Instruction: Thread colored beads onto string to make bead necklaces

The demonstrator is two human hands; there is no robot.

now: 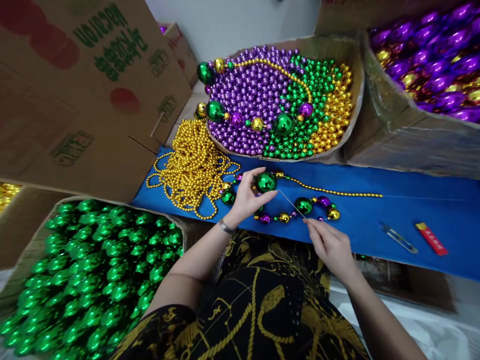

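Between thumb and fingers of my left hand [245,197] is a large shiny green bead [266,182]. My right hand [332,245] pinches a long thin needle [291,203], its far end pointing up-left at that bead. Whether the tip is inside the bead's hole, I cannot tell. Around my hands, a strand of green, purple and gold beads [284,217] lies curved on the blue table cover [360,225]. A chain of small gold beads [337,192] stretches right, with thin thread [420,197] running on from its end.
Beyond my hands stands a box of small purple, green and gold beads [247,90], with a finished-looking strand [283,122] draped over it. Gold bead chains [193,160] are heaped left. Large green beads [112,270] fill a box lower left. A cutter [399,237] and red packet [431,238] lie right.
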